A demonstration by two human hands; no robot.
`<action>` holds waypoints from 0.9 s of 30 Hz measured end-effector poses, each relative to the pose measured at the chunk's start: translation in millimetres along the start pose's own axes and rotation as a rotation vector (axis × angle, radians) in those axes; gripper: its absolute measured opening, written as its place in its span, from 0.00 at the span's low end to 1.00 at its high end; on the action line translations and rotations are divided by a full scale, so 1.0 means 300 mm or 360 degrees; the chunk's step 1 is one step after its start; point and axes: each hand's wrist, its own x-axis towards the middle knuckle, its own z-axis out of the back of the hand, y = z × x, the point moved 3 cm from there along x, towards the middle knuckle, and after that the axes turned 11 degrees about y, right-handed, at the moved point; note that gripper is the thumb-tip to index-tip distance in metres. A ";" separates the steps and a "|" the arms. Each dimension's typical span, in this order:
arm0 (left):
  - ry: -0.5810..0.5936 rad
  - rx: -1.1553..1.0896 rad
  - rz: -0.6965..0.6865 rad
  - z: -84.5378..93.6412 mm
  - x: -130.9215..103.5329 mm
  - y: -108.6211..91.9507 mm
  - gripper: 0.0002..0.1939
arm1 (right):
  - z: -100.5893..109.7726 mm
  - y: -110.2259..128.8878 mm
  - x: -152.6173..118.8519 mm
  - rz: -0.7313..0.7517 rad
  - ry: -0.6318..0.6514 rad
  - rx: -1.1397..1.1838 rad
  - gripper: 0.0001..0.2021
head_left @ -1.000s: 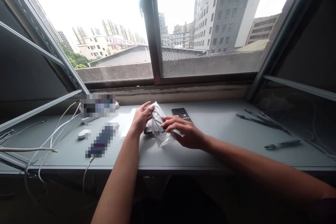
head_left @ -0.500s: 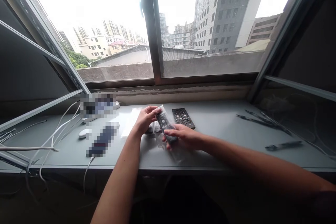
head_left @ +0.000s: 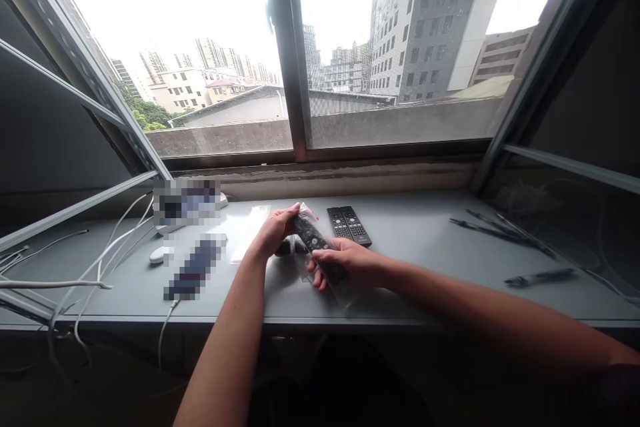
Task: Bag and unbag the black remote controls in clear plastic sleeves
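Note:
A black remote control (head_left: 315, 240) in a clear plastic bag slants between my two hands above the desk. My left hand (head_left: 278, 225) pinches its upper end. Lower down, my right hand (head_left: 343, 260) is closed round the remote, thumb on top. Loose plastic (head_left: 345, 297) hangs past its lower end. Behind my hands, a dark object (head_left: 286, 247) lies partly hidden on the desk. Two black remotes (head_left: 350, 224) lie side by side just beyond my right hand. White sheets or bags (head_left: 250, 227) lie beyond my left hand.
On the desk (head_left: 415, 287), a white mouse-like object (head_left: 160, 255) and a blurred-out dark item (head_left: 196, 268) with a cable are at the left. White cables (head_left: 103, 260) run along the left side. Dark pens or cables (head_left: 540, 277) lie at the right, below the window.
The bagged remote shows more clearly, its upper end shifted slightly left. The plastic lies closer along it, and its lower end has moved slightly right. Both hands keep their hold.

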 end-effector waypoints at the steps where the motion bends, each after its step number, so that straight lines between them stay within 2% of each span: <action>1: -0.0008 -0.0001 -0.0015 0.000 -0.001 -0.002 0.27 | 0.001 0.001 0.000 0.0003 -0.0004 -0.0002 0.23; 5: 0.0099 -0.0047 0.0007 -0.015 -0.012 -0.008 0.31 | 0.006 0.004 -0.004 0.0042 -0.0017 0.0012 0.24; 8: 0.0213 -0.0043 0.0071 -0.023 -0.015 -0.003 0.29 | 0.008 0.005 -0.006 0.0063 -0.0035 0.0025 0.24; 14: 0.0088 -0.0052 -0.0018 -0.005 -0.005 0.003 0.23 | 0.002 0.003 -0.001 0.0024 -0.0004 0.0031 0.24; 18: 0.0143 -0.0062 -0.0028 -0.013 -0.007 -0.002 0.29 | 0.002 0.008 -0.001 0.0064 -0.0053 0.0042 0.22; 21: 0.0162 -0.0046 0.0003 -0.015 -0.009 0.000 0.29 | 0.002 0.011 -0.001 0.0079 -0.0055 0.0039 0.21; 27: -0.0006 0.0014 -0.0099 0.004 -0.005 -0.002 0.29 | 0.019 -0.009 0.010 0.0058 -0.0080 0.0121 0.20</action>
